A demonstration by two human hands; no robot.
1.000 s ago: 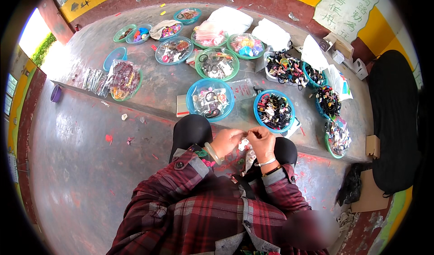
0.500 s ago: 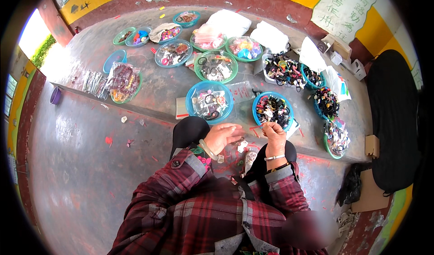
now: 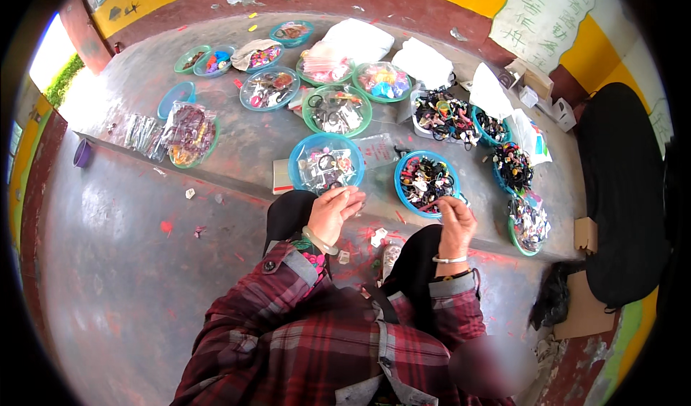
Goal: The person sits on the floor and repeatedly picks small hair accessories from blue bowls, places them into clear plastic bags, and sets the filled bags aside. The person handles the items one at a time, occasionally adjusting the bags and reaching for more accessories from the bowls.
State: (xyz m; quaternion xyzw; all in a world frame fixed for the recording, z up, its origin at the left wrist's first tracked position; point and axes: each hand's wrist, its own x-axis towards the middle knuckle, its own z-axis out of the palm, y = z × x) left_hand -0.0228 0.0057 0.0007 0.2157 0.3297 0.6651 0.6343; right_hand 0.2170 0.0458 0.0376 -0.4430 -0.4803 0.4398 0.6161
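Note:
My left hand (image 3: 334,214) is over the front rim of a blue basket (image 3: 294,170) of clear packets and dark hair ties. Its thumb and fingertips come together in a loose pinch; anything between them is too small to make out. To the right, my right hand (image 3: 456,227) is closed in a pinch on a thin reddish strip (image 3: 432,206), which points left from the fingertips. Just beyond that hand stands another blue basket (image 3: 398,188), full of black and coloured hair ties (image 3: 426,179). The two hands are apart.
More baskets stand on the raised concrete ledge, including a green one (image 3: 308,118) and a blue one (image 3: 243,98). White bags (image 3: 425,64) lie behind them. A long black case (image 3: 619,197) leans at the right. Red scraps (image 3: 166,227) dot the floor.
My hands have drawn apart: the right has shifted right with the strip, the left slightly left toward the packet basket. The left fingers, stretched out before, are now bent in.

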